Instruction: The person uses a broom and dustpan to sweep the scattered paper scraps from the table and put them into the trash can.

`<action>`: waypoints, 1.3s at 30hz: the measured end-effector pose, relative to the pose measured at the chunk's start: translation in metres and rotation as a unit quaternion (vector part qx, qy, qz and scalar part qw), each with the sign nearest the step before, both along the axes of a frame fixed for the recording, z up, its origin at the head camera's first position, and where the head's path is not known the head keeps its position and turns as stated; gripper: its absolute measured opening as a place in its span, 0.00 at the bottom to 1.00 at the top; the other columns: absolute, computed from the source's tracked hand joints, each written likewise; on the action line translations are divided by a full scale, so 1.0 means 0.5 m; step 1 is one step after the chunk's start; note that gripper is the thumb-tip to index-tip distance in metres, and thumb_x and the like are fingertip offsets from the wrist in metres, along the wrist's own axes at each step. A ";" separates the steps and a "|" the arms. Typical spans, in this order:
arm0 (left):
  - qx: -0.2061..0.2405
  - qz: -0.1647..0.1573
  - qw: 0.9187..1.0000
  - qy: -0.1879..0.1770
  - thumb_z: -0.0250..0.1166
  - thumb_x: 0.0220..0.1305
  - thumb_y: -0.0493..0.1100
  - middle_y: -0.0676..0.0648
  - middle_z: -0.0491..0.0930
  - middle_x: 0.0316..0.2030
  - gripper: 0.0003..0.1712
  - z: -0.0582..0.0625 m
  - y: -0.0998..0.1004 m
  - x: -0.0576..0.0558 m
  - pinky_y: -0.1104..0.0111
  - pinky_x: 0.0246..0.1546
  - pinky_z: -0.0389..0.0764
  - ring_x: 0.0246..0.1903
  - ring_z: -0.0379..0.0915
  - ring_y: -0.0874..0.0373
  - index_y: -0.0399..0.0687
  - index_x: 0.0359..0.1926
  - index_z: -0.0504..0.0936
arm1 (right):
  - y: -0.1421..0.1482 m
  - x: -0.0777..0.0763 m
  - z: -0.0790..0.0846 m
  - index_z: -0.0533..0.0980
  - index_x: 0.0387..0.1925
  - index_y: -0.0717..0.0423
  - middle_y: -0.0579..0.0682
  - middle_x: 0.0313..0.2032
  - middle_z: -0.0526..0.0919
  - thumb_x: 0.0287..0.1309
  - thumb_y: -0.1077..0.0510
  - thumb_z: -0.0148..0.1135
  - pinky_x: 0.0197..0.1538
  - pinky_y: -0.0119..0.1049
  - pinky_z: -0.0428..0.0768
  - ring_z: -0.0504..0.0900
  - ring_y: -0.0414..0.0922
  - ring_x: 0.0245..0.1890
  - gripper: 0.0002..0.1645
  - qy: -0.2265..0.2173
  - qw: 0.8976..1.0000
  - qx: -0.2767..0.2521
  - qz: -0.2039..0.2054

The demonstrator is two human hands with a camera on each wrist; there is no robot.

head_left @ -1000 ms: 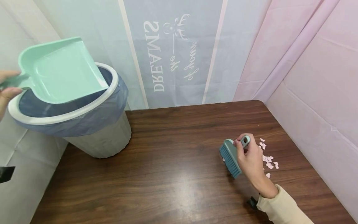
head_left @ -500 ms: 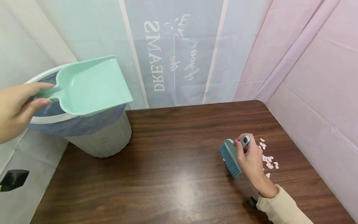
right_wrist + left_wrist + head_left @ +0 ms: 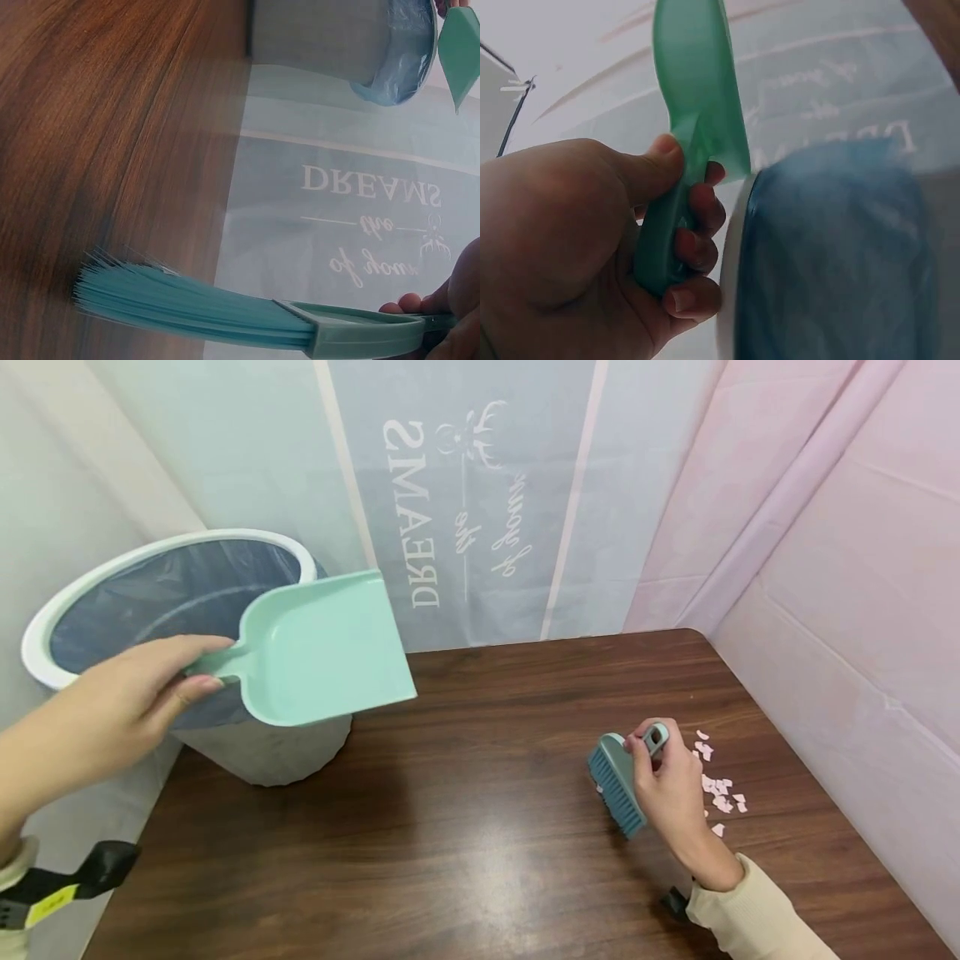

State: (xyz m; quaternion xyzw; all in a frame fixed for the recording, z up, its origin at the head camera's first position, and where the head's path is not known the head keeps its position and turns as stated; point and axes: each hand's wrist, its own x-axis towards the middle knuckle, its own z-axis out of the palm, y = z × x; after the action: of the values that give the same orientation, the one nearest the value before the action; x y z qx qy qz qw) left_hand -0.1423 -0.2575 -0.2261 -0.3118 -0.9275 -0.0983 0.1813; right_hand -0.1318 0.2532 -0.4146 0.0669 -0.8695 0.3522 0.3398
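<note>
My left hand grips the handle of a mint-green dustpan, held in the air in front of the bin's right rim. In the left wrist view the fingers curl round the dustpan's handle. The pan's tray looks bare. Over on the right, my right hand holds a teal hand brush by its handle. Its bristles touch the tabletop in the right wrist view. Small torn bits of white paper lie just right of that hand, partly hidden by it.
A pale waste bin with a white rim and a blue liner stands at the left on the dark wooden table. Printed cloth hangs behind the table, and pale pink cloth along its right.
The left hand has carried the dustpan right and downward, from over the bin's mouth to in front of its right rim. My right hand and the brush have stayed put.
</note>
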 end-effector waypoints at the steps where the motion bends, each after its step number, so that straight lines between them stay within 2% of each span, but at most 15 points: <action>1: 0.006 -0.016 1.000 0.006 0.61 0.63 0.36 0.44 0.79 0.39 0.19 -0.005 0.007 0.001 0.76 0.38 0.64 0.36 0.68 0.59 0.36 0.54 0.74 | 0.000 0.000 0.000 0.70 0.37 0.59 0.50 0.28 0.82 0.59 0.68 0.58 0.20 0.21 0.68 0.74 0.34 0.21 0.07 0.000 1.000 0.000 0.001; 4: 0.021 -0.055 0.998 0.020 0.61 0.62 0.38 0.45 0.79 0.40 0.19 -0.018 0.030 0.007 0.75 0.44 0.63 0.39 0.71 0.55 0.37 0.54 0.74 | 0.000 0.001 -0.001 0.70 0.38 0.60 0.51 0.28 0.82 0.59 0.68 0.58 0.21 0.21 0.69 0.76 0.36 0.22 0.07 -0.001 1.000 0.000 0.002; 6: 0.027 -0.069 0.997 0.026 0.62 0.62 0.39 0.48 0.79 0.39 0.19 -0.023 0.048 0.013 0.74 0.43 0.64 0.38 0.70 0.58 0.38 0.53 0.74 | 0.001 0.001 0.000 0.70 0.38 0.60 0.51 0.29 0.82 0.59 0.68 0.58 0.21 0.21 0.69 0.77 0.39 0.22 0.07 -0.001 1.000 -0.001 0.005; 8: 0.024 -0.066 0.997 0.015 0.63 0.61 0.37 0.53 0.77 0.38 0.19 -0.025 0.068 0.023 0.76 0.42 0.64 0.36 0.68 0.62 0.42 0.54 0.74 | 0.000 0.001 0.001 0.70 0.38 0.61 0.52 0.29 0.82 0.59 0.69 0.58 0.21 0.21 0.69 0.77 0.41 0.22 0.07 -0.001 1.000 -0.002 0.006; 11: 0.011 -0.053 0.999 -0.003 0.64 0.59 0.36 0.57 0.76 0.37 0.21 -0.033 0.094 0.032 0.73 0.38 0.67 0.36 0.67 0.65 0.45 0.55 0.74 | 0.000 0.000 0.001 0.70 0.38 0.60 0.51 0.29 0.82 0.59 0.69 0.58 0.21 0.21 0.69 0.77 0.41 0.22 0.07 0.000 1.000 -0.002 0.004; 15: 0.011 -0.049 0.998 -0.031 0.64 0.58 0.35 0.56 0.76 0.37 0.22 -0.056 0.121 0.034 0.66 0.38 0.71 0.38 0.68 0.62 0.45 0.55 0.74 | -0.001 0.000 0.001 0.70 0.37 0.60 0.51 0.28 0.82 0.58 0.68 0.58 0.21 0.20 0.69 0.78 0.41 0.23 0.07 0.003 1.000 -0.003 0.001; 18: 0.017 -0.045 0.998 -0.047 0.64 0.59 0.36 0.54 0.76 0.39 0.21 -0.081 0.134 0.036 0.63 0.38 0.73 0.41 0.70 0.60 0.44 0.55 0.74 | 0.000 0.001 0.001 0.70 0.37 0.60 0.51 0.28 0.82 0.58 0.68 0.59 0.22 0.20 0.70 0.78 0.40 0.22 0.07 0.003 1.000 -0.003 0.000; 22: 0.016 -0.036 0.997 -0.063 0.63 0.61 0.37 0.53 0.77 0.39 0.20 -0.121 0.146 0.036 0.62 0.40 0.75 0.42 0.72 0.58 0.44 0.54 0.74 | 0.002 0.000 0.001 0.70 0.38 0.60 0.51 0.28 0.83 0.58 0.67 0.60 0.22 0.19 0.70 0.77 0.33 0.22 0.07 0.003 1.000 -0.002 -0.006; 26: 0.017 -0.044 0.996 -0.069 0.63 0.61 0.38 0.51 0.77 0.39 0.18 -0.164 0.157 0.036 0.62 0.41 0.77 0.41 0.73 0.58 0.41 0.53 0.74 | 0.003 -0.003 0.001 0.70 0.37 0.60 0.51 0.28 0.83 0.58 0.67 0.60 0.22 0.19 0.70 0.77 0.31 0.23 0.07 0.006 1.000 0.000 -0.008; 29: 0.020 -0.050 0.995 -0.082 0.63 0.61 0.38 0.52 0.76 0.38 0.18 -0.196 0.165 0.039 0.64 0.40 0.77 0.40 0.72 0.59 0.41 0.52 0.75 | 0.003 -0.004 0.000 0.70 0.37 0.60 0.51 0.28 0.82 0.57 0.68 0.60 0.22 0.19 0.70 0.77 0.33 0.24 0.08 0.010 1.000 0.001 -0.005; 34: 0.035 -0.050 0.993 -0.101 0.63 0.61 0.40 0.56 0.75 0.38 0.18 -0.246 0.182 0.044 0.67 0.37 0.75 0.37 0.69 0.63 0.43 0.52 0.75 | 0.002 -0.006 0.000 0.70 0.37 0.61 0.51 0.28 0.82 0.57 0.68 0.60 0.22 0.19 0.69 0.75 0.28 0.24 0.08 0.012 1.000 0.000 -0.005; 39: 0.040 -0.037 0.993 -0.106 0.64 0.61 0.40 0.58 0.73 0.34 0.18 -0.292 0.198 0.048 0.69 0.34 0.72 0.33 0.65 0.65 0.44 0.52 0.75 | 0.000 -0.006 0.001 0.70 0.37 0.60 0.51 0.28 0.83 0.57 0.68 0.60 0.22 0.19 0.70 0.75 0.26 0.25 0.08 0.007 1.000 0.000 -0.007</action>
State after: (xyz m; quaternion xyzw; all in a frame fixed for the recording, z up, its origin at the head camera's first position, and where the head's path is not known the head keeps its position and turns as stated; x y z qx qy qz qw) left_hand -0.1184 -0.1586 -0.3722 -0.3264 -0.9247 -0.1740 0.0908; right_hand -0.1348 0.2534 -0.4143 0.0637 -0.8674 0.3495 0.3485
